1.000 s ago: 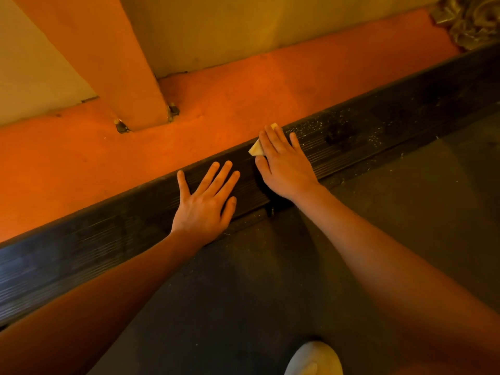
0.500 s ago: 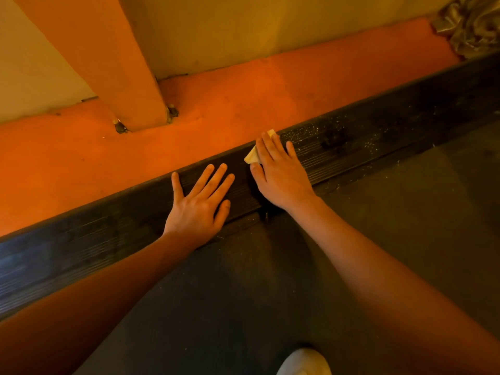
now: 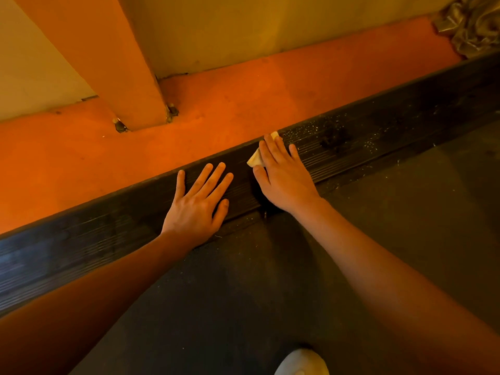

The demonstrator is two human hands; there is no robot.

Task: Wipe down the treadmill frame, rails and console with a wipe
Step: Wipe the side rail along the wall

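Treadmill belt lies nearest, dark and gritty, with a pale shoe at its near edge. Beyond it runs the ribbed side rail, slanting from near left to far right. The left hand lies flat on the rail, fingers spread and straight, holding nothing; it looks like a brace. Just to its right, the right hand presses the wipe onto the rail under straight fingers, with pale corners showing at the thumb side and at the fingertips. Pale specks dot the rail right of the wipe, so that stretch seems undone. To do it well, I would push along the ribs rather than across them, with even pressure, and refold the wipe once it is loaded. Farther off are the orange floor, a bolted post and a crumpled cloth.
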